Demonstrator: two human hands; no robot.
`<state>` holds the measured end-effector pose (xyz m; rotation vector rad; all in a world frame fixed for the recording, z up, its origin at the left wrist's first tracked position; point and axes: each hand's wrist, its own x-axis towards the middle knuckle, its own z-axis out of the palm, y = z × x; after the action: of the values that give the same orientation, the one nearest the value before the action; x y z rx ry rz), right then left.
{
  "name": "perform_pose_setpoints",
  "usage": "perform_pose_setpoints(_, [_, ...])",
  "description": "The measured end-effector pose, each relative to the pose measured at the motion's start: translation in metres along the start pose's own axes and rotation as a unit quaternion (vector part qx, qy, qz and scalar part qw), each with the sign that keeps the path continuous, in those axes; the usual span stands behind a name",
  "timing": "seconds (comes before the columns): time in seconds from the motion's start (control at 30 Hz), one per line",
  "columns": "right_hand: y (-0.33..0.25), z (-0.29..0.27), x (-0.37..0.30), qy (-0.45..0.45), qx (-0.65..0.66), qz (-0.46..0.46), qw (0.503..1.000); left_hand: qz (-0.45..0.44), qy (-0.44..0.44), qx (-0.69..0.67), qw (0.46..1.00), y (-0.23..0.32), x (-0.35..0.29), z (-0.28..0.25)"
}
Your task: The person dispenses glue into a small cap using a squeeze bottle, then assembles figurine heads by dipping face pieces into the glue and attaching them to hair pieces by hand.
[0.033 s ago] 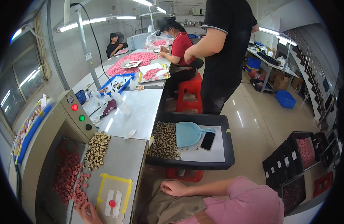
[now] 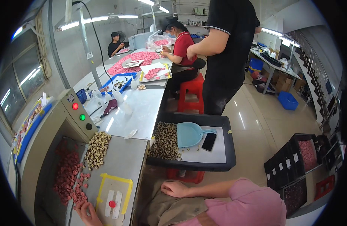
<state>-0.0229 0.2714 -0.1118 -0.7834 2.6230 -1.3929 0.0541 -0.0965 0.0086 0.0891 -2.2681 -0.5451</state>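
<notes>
Yellow tape [image 2: 117, 178] frames two white strips and a small red disc [image 2: 112, 204] on the grey metal worktop, just beside the dark-pink round pieces [image 2: 66, 180]; these lie heaped in the mouth of a beige machine housing [image 2: 76, 122], whose wall rises over them. Beyond sit gold-and-black chunky pieces [image 2: 97, 150], and to the right a black plastic tray [image 2: 192, 166] carries a light-blue dustpan [image 2: 188, 135] and a black phone [image 2: 209, 142]. Farther off, a person in black [image 2: 230, 56] stands before a red plastic stool [image 2: 192, 94], partly blocking the room. The left hand [image 2: 89, 215] has its fingers half curled and slightly parted against the nearest pink pieces; whether it grips one I cannot tell. The right hand [image 2: 175, 189] lies loosely bent on brown cloth. Compared with the earlier frame, both hands keep practically the same positions.
</notes>
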Motion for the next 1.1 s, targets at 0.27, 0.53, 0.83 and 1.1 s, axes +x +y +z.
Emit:
perform_pose_setpoints(0.27, [-0.006, 0.016, -0.004, 0.017, -0.001, -0.027, 0.999, -0.105, 0.021, -0.12, 0.987, -0.001, -0.002, -0.006])
perform_pose_setpoints(0.53, [0.0, 0.017, 0.002, 0.014, -0.018, -0.02, 1.0, -0.141, 0.001, -0.122, 0.982, 0.005, 0.0, 0.002])
perform_pose_setpoints(0.83, [0.011, 0.015, 0.004, -0.001, 0.039, -0.016, 0.999, -0.138, 0.019, -0.164, 0.977, -0.011, -0.008, 0.007])
perform_pose_setpoints(1.1, [0.027, -0.15, 0.096, 0.15, 0.032, 0.053, 0.987, -0.186, -0.013, -0.179, 0.966, -0.017, -0.006, 0.007])
